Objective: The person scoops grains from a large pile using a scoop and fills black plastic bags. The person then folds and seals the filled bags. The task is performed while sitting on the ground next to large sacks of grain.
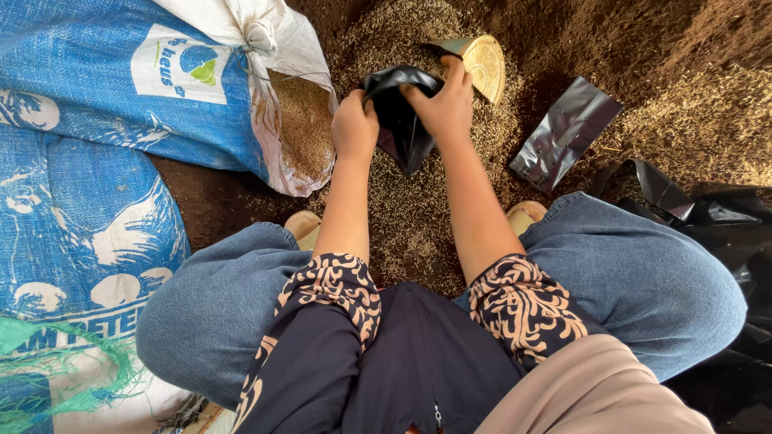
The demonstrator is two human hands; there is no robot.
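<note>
Fingers (441, 90) of the right hand (444, 106) curl over the top edge of a small black plastic bag (400, 120), thumb on the near side, pinching the rim. The left hand (355, 124) grips the opposite side of the same rim in a closed fist, so the bag hangs between the two hands with its mouth pulled apart and its pointed bottom corner toward the person. Both forearms reach straight forward from patterned sleeves, roughly parallel, the wrists bent down over a floor (410, 217) strewn with rice husk.

Just beyond the right hand, touching or nearly touching the fingertips (hard to tell which), lies a round golden tin (485, 64) on its side in the husk. A second flat black bag (565, 133) lies to the right, apart from the hands, and more black plastic (708, 217) is heaped at the right edge. To the left, an open white woven sack (293, 120) holds husk, resting against large blue printed sacks (96, 104). The person squats, knees in blue denim spread wide, sandalled toes showing on either side of the arms.
</note>
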